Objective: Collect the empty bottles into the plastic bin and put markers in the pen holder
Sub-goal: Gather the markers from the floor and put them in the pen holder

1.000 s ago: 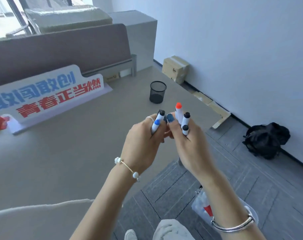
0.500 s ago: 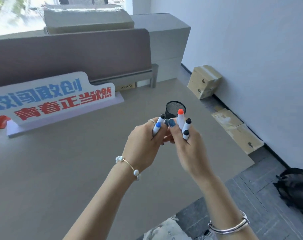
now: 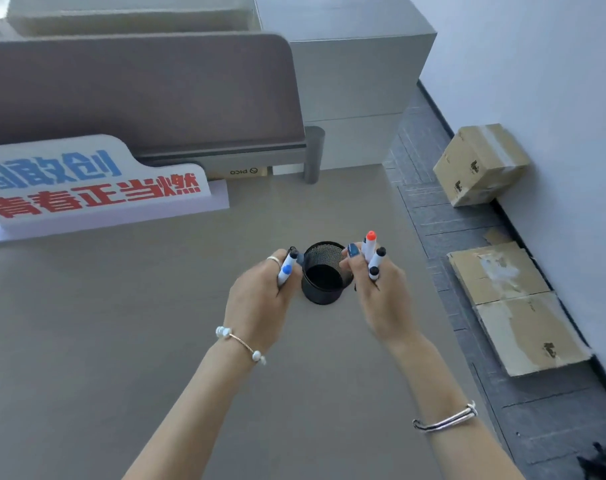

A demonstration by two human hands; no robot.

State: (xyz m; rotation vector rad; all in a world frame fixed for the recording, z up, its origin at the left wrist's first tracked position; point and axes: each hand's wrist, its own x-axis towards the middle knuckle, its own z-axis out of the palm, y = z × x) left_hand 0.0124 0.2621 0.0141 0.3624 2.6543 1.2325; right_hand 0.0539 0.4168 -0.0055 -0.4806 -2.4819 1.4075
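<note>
A black mesh pen holder stands upright on the grey table, and nothing shows inside it. My left hand grips two white markers, one blue-capped and one black-capped, just left of the holder's rim. My right hand grips three white markers, one with a red cap and two with black caps, just right of the rim. Both bundles point up. No bottle or plastic bin is in view.
A white sign with blue and red lettering lies at the back left, before a grey desk divider. The table's right edge runs close to my right hand. Cardboard boxes and flattened cardboard lie on the floor by the wall.
My hands have moved forward and apart, from touching in front of me to flanking the pen holder. The view has shifted toward the table, so the holder appears nearer.
</note>
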